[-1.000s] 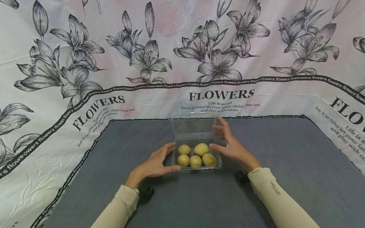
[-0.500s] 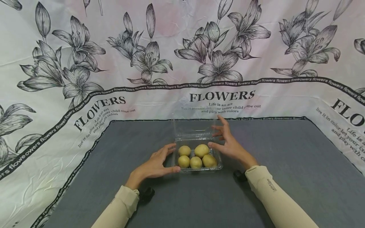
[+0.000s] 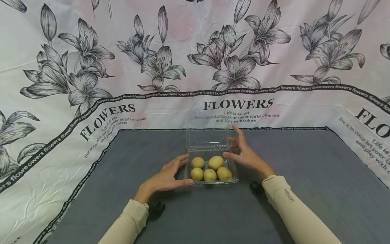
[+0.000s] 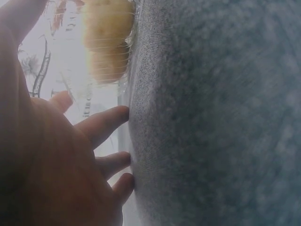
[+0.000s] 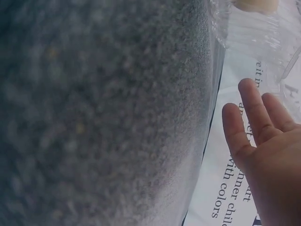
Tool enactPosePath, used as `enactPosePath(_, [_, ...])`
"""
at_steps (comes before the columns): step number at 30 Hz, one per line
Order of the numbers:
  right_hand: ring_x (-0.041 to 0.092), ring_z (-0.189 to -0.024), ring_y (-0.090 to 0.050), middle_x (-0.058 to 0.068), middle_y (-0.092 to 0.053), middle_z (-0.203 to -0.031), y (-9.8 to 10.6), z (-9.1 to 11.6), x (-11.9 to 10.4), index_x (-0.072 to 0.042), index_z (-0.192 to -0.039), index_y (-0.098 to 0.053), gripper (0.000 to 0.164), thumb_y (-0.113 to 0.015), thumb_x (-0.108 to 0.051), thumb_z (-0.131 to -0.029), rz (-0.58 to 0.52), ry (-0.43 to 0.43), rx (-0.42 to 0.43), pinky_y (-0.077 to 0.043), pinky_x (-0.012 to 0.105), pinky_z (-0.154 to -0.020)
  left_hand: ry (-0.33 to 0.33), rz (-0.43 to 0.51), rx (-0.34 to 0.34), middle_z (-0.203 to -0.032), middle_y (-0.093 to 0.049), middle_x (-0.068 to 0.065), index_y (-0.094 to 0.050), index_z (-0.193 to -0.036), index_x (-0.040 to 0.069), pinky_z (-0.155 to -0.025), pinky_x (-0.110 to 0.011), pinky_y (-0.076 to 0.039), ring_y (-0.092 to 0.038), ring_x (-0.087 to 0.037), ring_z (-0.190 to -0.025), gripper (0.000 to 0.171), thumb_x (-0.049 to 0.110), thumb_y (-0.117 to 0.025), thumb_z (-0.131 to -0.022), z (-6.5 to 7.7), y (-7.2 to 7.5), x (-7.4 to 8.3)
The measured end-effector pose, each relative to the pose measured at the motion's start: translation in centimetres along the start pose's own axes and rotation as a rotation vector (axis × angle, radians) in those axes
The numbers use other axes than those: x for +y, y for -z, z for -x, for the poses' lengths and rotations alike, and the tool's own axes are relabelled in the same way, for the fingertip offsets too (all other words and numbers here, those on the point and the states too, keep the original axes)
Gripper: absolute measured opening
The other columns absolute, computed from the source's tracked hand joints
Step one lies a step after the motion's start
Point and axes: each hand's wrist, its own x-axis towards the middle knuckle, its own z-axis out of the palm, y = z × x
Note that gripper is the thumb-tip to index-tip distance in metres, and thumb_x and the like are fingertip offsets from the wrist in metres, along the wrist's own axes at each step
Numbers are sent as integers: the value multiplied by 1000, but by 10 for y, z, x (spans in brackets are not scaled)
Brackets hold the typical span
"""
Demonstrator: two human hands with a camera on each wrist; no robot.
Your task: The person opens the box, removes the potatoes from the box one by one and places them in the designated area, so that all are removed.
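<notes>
1. Nearest are 2 cream sleeves (image 3: 126, 220), reaching in from left and right, with a black wrist device (image 3: 156, 210) by each cuff, over a grey tabletop (image 3: 195, 217).
2. The left hand (image 3: 164, 177) is at the box's left side, thumb out to the near left corner, fingers spread and pointing far; it grips nothing.
3. The clear plastic clamshell box (image 3: 202, 183) sits mid-table between the hands.
4. Inside are 5 round yellow fruits (image 3: 210, 175): 3 in the near row, 2 in the far row with a gap between.
5. The right hand (image 3: 247, 156) is at the far right, fingers spread beside the lid, thumb at the tray's right edge; I cannot tell whether it touches.
6. The transparent lid (image 3: 207, 135) stands raised along the far edge.
7. Farthest hangs a white cloth (image 3: 170, 113) printed with lilies and "FLOWERS".
</notes>
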Motion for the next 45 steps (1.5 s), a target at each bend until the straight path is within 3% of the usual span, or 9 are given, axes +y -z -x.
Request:
enactPosePath(6, [49, -132, -47, 32, -33, -157, 1, 2, 0, -35, -162, 12, 104, -69, -23, -98, -13, -79, -24, -41, 64, -106, -15, 16, 4, -164, -38, -2, -17, -164, 24, -122, -66, -13, -24, -26, -157, 96, 57, -70, -91, 0, -1, 0])
enactPosePath(11, [48, -131, -49, 36, -32, -154, 1, 3, -1, -30, -163, 11, 103, -68, -26, -98, -1, -124, -41, -46, 61, -103, -14, 24, 1, -164, -37, -2, -17, -163, 24, -121, -67, -14, -24, -27, -157, 95, 57, -70, -91, 0, -1, -1])
enactPosePath(15, [48, -134, -49, 31, -32, -157, 1, 3, 1, -30, -162, 13, 100, -65, -30, -100, -1, -164, -72, -48, 59, -101, -12, 30, -9, -165, -36, -1, -16, -164, 26, -121, -68, -13, -26, -25, -157, 95, 58, -69, -91, 0, -1, -1])
enactPosePath(23, [49, -136, -46, 31, -29, -159, 3, 5, 1, -27, -162, 16, 99, -63, -35, -102, 18, -184, -106, -47, 61, -103, -10, 38, -17, -166, -34, -1, -14, -164, 28, -121, -68, -12, -28, -24, -156, 96, 60, -68, -91, 0, 1, -1])
enactPosePath(34, [48, -137, -44, 26, -27, -161, 10, 10, 3, -27, -164, 2, 91, -62, -42, -101, 134, -174, -10, -41, 64, -107, -2, 34, -24, -166, -33, 0, -12, -164, 29, -122, -68, -11, -28, -22, -156, 96, 59, -68, -92, -1, 2, -4])
enactPosePath(39, [40, -124, -52, 23, -28, -160, 11, 15, 2, -27, -164, -6, 87, -63, -42, -101, 207, -127, 53, -49, 53, -93, -9, 42, -23, -166, -33, 0, -13, -164, 30, -121, -69, -13, -29, -22, -156, 95, 58, -68, -92, -1, 3, -3])
enactPosePath(45, [24, -96, -59, 21, -38, -153, 9, 20, -6, -25, -161, -19, 82, -69, -37, -98, 229, -66, 88, -50, 37, -78, -18, 35, -16, -166, -34, -1, -14, -164, 30, -121, -69, -13, -29, -22, -156, 94, 58, -68, -92, -1, 2, -2])
